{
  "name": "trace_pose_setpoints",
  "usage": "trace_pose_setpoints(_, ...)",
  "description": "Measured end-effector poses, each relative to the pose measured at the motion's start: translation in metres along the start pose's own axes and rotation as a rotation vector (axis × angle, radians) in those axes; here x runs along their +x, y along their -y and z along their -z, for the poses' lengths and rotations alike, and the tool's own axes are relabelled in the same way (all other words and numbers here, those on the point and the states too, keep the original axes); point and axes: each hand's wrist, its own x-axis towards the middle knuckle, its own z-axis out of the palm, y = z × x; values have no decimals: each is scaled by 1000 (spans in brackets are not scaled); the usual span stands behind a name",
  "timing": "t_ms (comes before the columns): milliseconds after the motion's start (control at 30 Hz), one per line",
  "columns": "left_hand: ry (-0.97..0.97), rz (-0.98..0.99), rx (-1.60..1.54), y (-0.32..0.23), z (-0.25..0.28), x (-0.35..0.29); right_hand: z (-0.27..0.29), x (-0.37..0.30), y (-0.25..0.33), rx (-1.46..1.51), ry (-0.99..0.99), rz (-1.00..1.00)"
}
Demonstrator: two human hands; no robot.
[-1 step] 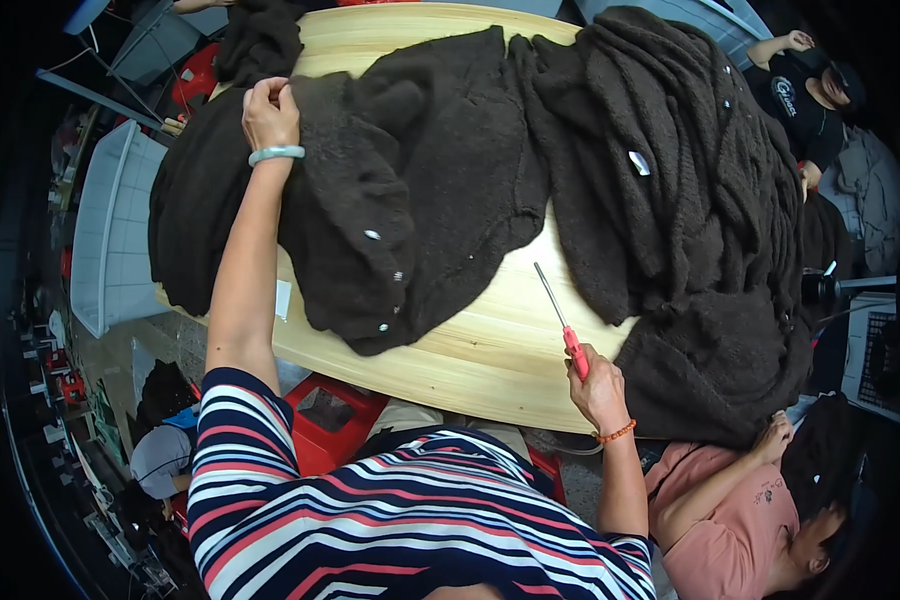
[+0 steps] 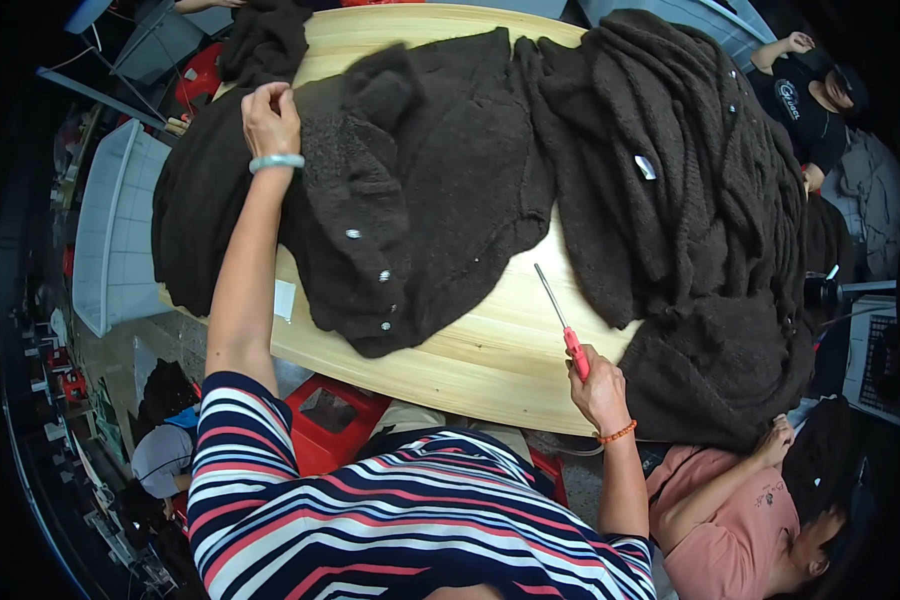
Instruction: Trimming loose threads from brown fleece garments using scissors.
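A dark brown knit garment [image 2: 460, 150] with several shiny buttons lies spread over the left and middle of the table. My left hand [image 2: 272, 118], a pale green bangle on its wrist, is closed in a pinch on the knit garment at its far left part. A fold of the cloth beside it is blurred. My right hand [image 2: 598, 390] rests by the near table edge, wrapped round the red handle of a thin-shafted metal tool [image 2: 573, 345]. The shaft points away from me, over bare wood and touching no cloth.
Heaped brown knitwear [image 2: 670, 190] covers the right of the wooden table [image 2: 450, 360]. White bins [image 2: 105, 240] stand beyond the left edge. One person in pink [image 2: 720, 510] sits close at my right; another in black [image 2: 800, 105] is at far right. A red stool [image 2: 335, 420] is below.
The garment's buttoned fold has shifted slightly left, and its upper part has lifted and swung right in a blur. My left hand stays nearly in place; my right hand and tool are still.
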Motion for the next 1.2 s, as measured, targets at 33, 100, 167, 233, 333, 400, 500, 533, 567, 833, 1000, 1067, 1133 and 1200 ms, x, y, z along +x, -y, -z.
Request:
trace_pose_setpoints(33, 62, -48, -63, -5, 4, -11, -1, 3, 6, -26, 17, -7)
trace_pose_setpoints(100, 180, -183, -100, -20, 18, -55, -5, 11, 17, -29, 30, -6)
trace_pose_setpoints(167, 291, -235, -42, -38, 41, -106, -5, 19, 33, -32, 60, 0)
trace_pose_setpoints(233, 400, -124, -25, -32, 52, -145, -8, 25, 43, -26, 71, 24)
trace_pose_setpoints(333, 550, 71, -55, 3, 38, -182, -11, 34, 55, -26, 104, 74)
trace_pose_setpoints(400, 513, 1, 2, 1, 19, -173, -12, 39, 60, -42, 123, 79)
trace_pose_setpoints(500, 553, -93, 54, -28, -16, -140, -12, 44, 67, -38, 128, 115)
trace_pose_setpoints(533, 529, -156, 58, -29, -34, -137, -12, 46, 72, -15, 114, 143)
trace_pose_setpoints(567, 547, -193, 60, -33, -50, -135, -10, 47, 77, 7, 97, 162)
trace_pose_setpoints(833, 729, -268, 61, -57, -84, -187, 24, 40, 107, -153, 191, 225)
trace_pose_setpoints(1000, 698, -330, 52, -63, -76, -182, 20, 34, 89, -217, 269, 268)
trace_pose_setpoints(1067, 721, -336, 97, -68, -62, -184, 21, 31, 83, -169, 233, 252)
trace_pose_setpoints(1133, 727, -394, 101, -81, -35, -195, 25, 27, 74, -82, 139, 175)
trace_pose_setpoints(1200, 766, -312, -23, -97, 5, -215, 25, 22, 59, -69, 138, 155)
